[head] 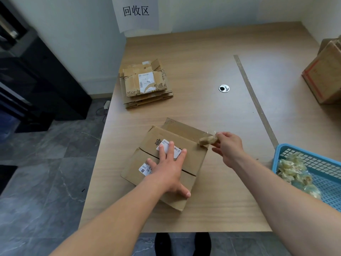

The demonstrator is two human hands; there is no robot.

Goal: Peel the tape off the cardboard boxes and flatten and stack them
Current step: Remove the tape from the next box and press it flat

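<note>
A flattened brown cardboard box with white shipping labels lies on the near middle of the wooden table. My left hand presses flat on it with fingers spread. My right hand pinches a crumpled wad of peeled tape at the box's right far corner; the wad still touches the cardboard. A stack of flattened boxes lies at the far left of the table.
A blue plastic basket with several crumpled tape wads sits at the right edge. An assembled cardboard box stands at the far right. A metal cable grommet is set in the table. The table's left edge drops to grey floor.
</note>
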